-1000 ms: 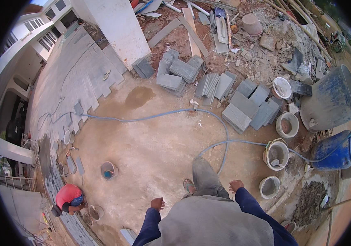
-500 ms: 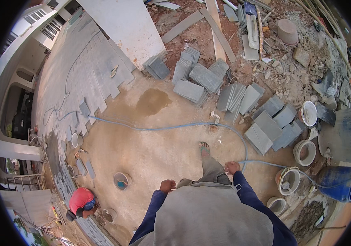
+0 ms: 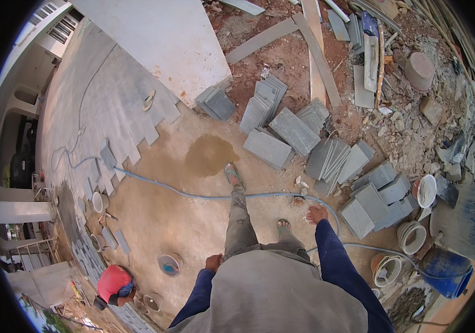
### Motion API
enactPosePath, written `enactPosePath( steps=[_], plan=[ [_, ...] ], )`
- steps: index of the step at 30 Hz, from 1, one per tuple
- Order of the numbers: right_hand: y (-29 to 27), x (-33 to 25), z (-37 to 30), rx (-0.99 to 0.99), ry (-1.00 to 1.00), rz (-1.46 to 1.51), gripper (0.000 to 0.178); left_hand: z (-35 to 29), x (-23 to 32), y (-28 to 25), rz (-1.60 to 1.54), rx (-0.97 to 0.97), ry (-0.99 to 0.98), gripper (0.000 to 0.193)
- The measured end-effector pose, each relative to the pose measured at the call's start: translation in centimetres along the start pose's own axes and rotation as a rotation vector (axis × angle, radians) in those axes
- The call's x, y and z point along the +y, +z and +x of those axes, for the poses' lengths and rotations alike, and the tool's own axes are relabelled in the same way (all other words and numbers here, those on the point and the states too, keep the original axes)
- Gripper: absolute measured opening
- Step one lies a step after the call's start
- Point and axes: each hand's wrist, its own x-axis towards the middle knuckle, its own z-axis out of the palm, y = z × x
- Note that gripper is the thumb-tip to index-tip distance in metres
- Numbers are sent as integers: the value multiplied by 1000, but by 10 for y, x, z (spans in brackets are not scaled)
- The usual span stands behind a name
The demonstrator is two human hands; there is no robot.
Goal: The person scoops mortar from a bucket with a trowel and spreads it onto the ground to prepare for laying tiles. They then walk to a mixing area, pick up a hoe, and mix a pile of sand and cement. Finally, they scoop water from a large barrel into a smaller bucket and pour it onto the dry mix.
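My left hand (image 3: 213, 262) hangs beside my left thigh, its fingers loosely bent and no object visible in it. Out in front on the other side, my right hand (image 3: 316, 214) is open, fingers apart and bare. It appears above the ground beside the blue hose (image 3: 259, 195), touching nothing that I can see. My left sandalled foot (image 3: 233, 174) is forward, past the hose by a wet patch (image 3: 211, 156); my right foot (image 3: 283, 226) is behind. Ahead to the right lie stacked grey stone tiles (image 3: 294, 131), with another stack (image 3: 364, 210) nearer my right hand.
A bucket (image 3: 170, 265) stands left of me, near a crouching person in red (image 3: 114, 282). Along the right are white buckets (image 3: 412, 237) and a blue drum (image 3: 445, 273). Planks (image 3: 318, 61) and rubble lie beyond the tiles. A large white panel (image 3: 165, 44) stands ahead.
My left leg has swung forward over the hose, and my right foot now trails. My right hand has moved forward; the left stays low at my side. The tile stacks appear closer.
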Motion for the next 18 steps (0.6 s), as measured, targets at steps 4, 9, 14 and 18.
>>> enactPosePath(
  steps=[4,9,14,18],
  plan=[
    [53,29,48,-83,248,358,23,61,-66,-96,200,-94,63,37],
    [90,23,37,59,413,481,33,198,26,-310,-448,300,-174,30],
    [139,-110,33,96,327,318,35,259,97,-498,-977,396,-65,31],
    [133,-154,74,200,213,461,27,299,169,-539,-895,240,-53,35]
  ],
)
